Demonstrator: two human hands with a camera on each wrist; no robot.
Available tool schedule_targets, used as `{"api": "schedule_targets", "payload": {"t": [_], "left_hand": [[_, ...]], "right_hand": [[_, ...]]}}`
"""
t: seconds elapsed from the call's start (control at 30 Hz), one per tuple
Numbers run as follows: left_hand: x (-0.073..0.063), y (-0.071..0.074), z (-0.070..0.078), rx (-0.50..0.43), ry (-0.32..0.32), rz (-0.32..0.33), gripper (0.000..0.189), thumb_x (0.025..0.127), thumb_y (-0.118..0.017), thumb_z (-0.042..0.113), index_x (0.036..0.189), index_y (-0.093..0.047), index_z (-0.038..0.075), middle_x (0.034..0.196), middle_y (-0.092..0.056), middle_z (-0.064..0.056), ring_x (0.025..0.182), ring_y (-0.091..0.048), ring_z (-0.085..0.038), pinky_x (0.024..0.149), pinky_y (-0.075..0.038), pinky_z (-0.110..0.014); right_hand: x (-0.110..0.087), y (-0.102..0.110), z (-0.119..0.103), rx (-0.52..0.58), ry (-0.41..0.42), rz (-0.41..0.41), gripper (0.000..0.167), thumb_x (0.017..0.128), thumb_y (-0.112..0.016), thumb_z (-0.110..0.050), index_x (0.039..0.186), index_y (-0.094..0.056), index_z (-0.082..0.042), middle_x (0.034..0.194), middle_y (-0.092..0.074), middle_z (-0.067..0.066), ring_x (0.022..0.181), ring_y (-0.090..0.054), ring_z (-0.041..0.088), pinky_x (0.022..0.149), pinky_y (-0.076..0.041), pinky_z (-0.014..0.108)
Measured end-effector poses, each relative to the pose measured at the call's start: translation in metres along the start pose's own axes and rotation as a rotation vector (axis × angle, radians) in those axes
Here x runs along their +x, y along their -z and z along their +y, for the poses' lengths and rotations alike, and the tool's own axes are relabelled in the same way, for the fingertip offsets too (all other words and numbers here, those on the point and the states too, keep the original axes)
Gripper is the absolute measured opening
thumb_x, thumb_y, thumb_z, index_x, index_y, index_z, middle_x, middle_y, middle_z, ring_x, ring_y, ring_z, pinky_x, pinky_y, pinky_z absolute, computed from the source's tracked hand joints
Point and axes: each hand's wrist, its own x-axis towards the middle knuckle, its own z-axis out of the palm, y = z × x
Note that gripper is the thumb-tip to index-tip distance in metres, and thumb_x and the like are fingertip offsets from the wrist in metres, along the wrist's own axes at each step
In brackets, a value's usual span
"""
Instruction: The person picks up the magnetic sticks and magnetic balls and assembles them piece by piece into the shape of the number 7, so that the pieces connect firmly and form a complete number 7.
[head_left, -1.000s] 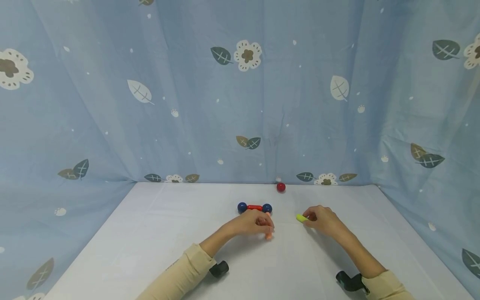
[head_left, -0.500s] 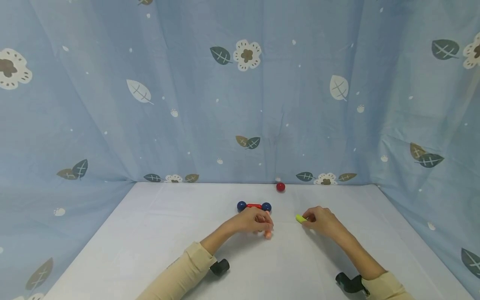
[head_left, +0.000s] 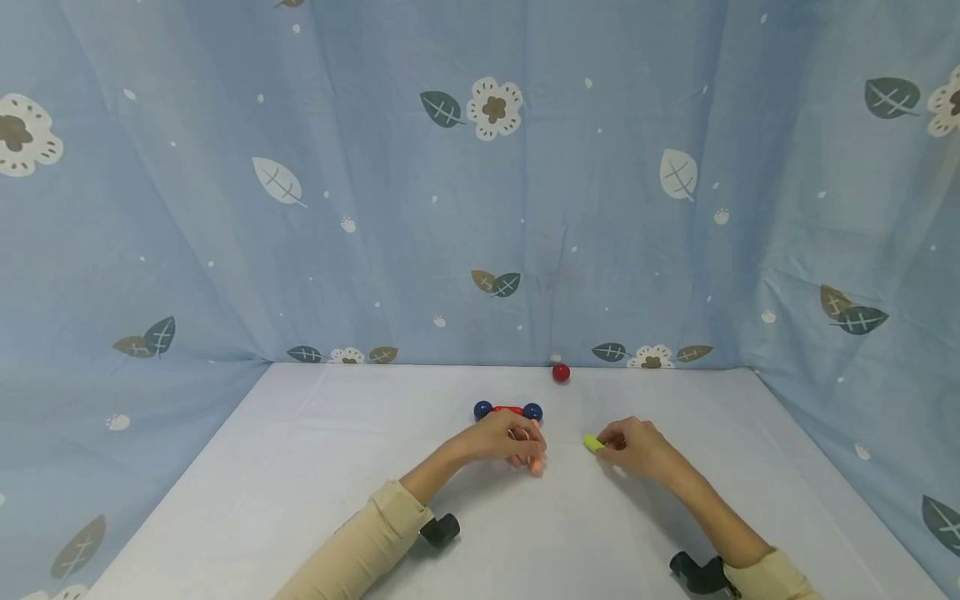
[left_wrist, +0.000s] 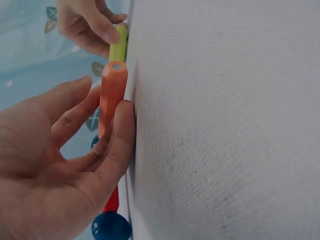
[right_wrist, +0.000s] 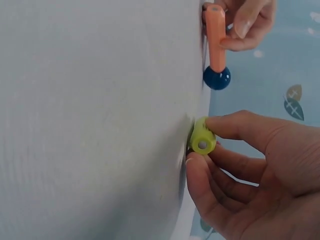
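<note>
the orange stick [left_wrist: 115,85] could swing or come off the blue ball [right_wrist: 217,79] it seems to meet beyond the left hand [head_left: 504,437], likely from a bump, as that grip looks slack. the left fingers curl loosely round the orange stick, gaps showing between them. the right hand [head_left: 642,447] pinches the green stick [head_left: 592,442] between thumb and fingers, its free end toward the left hand.

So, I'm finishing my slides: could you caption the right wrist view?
The right hand pinches a lime rod; beyond, the left hand holds an orange rod, blue ball at its end.
</note>
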Motion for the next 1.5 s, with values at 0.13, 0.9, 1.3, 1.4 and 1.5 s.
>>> {"api": "schedule_targets", "payload": {"t": [0.13,0.9,1.3,1.4,1.5], "left_hand": [[0.0,0.001,0.0,-0.006,0.002,-0.011,0.011,0.092,-0.069,0.023,0.097,-0.075,0.015,0.084,-0.071,0.0,0.071,-0.067,-0.016,0.066,-0.059,-0.029],[0.002,0.001,-0.002,-0.019,0.001,-0.012,0.011,0.092,-0.07,0.02,0.098,-0.075,0.013,0.084,-0.071,-0.003,0.071,-0.066,-0.015,0.066,-0.059,-0.03],[0.0,0.001,0.001,-0.017,-0.003,-0.024,0.015,0.092,-0.069,0.018,0.103,-0.074,0.009,0.09,-0.072,-0.002,0.074,-0.066,-0.016,0.067,-0.059,-0.031],[0.0,0.002,0.001,-0.014,-0.008,-0.027,0.015,0.092,-0.069,0.018,0.104,-0.074,0.009,0.092,-0.073,-0.003,0.074,-0.066,-0.015,0.067,-0.059,-0.03],[-0.001,0.002,0.001,-0.009,-0.015,-0.031,0.016,0.092,-0.069,0.017,0.105,-0.074,0.008,0.092,-0.073,-0.004,0.074,-0.066,-0.014,0.066,-0.059,-0.029]], "right_hand": [[-0.004,-0.001,-0.004,0.045,0.047,-0.023,0.019,0.085,-0.073,-0.012,0.101,-0.073,-0.001,0.077,-0.065,0.001,0.067,-0.055,0.013,0.054,-0.048,0.022],[-0.014,-0.015,-0.026,0.154,-0.013,-0.143,0.024,0.085,-0.074,-0.015,0.104,-0.071,-0.001,0.078,-0.065,0.003,0.063,-0.061,0.013,0.058,-0.055,0.025],[-0.015,-0.019,-0.032,0.242,0.017,-0.247,0.028,0.087,-0.072,-0.017,0.105,-0.069,0.004,0.079,-0.067,0.004,0.065,-0.066,0.015,0.06,-0.059,0.031],[-0.016,-0.02,-0.035,0.245,0.02,-0.257,0.027,0.087,-0.071,-0.017,0.105,-0.069,0.003,0.079,-0.067,0.004,0.065,-0.066,0.015,0.059,-0.059,0.031],[-0.017,-0.022,-0.036,0.255,0.03,-0.266,0.027,0.087,-0.07,-0.017,0.104,-0.069,0.004,0.078,-0.068,0.004,0.064,-0.067,0.016,0.059,-0.059,0.031]]}}
